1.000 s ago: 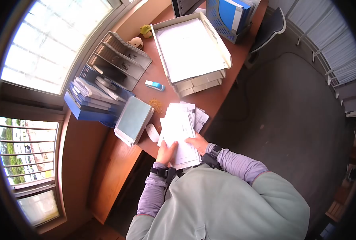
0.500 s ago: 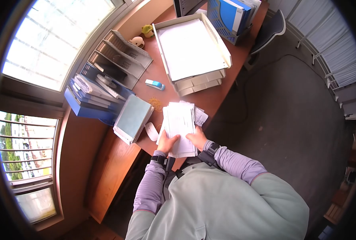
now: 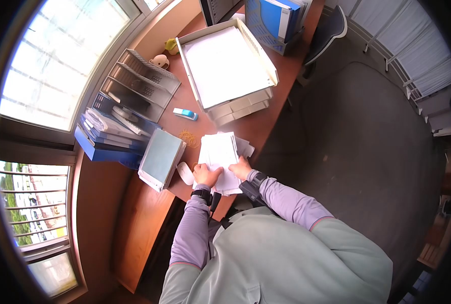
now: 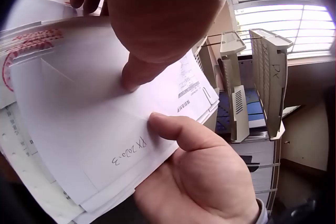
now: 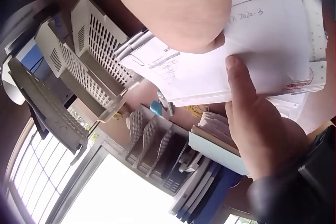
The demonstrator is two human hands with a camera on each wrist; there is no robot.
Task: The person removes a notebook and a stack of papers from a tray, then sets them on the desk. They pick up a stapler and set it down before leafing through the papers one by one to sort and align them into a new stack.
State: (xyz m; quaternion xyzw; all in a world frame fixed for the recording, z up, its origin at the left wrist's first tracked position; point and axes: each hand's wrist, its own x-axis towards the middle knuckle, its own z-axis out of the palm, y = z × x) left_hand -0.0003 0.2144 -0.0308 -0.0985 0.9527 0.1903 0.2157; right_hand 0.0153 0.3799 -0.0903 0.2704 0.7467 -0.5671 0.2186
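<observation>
A thick stack of white papers (image 3: 218, 147) is held between both hands near the desk's front edge. The left hand (image 3: 207, 176) grips its left side, thumb lying over the top sheet. At the right side the right hand (image 3: 240, 168) grips it, with its thumb on top and its fingers underneath, mostly hidden. Handwriting reading "2020.3" marks the top sheet (image 4: 100, 145) in the left wrist view, and red stamp marks show along the edge. A paper clip shows at one corner in both wrist views. Other loose papers (image 3: 245, 148) lie behind the stack.
Left of the stack are a white mouse (image 3: 185, 173) and a pile with a grey-green cover (image 3: 160, 152). Beyond lie yellow rubber bands (image 3: 188, 138), a blue-and-white stapler (image 3: 185, 114) and a tiered paper tray (image 3: 225, 112). Blue folders (image 3: 109, 134) and a file rack (image 3: 144, 83) stand by the window.
The stack has moved forward, away from the body, over the desk edge. The left hand has shifted up its left side, its thumb now reaching across the top sheet. The head view has turned slightly.
</observation>
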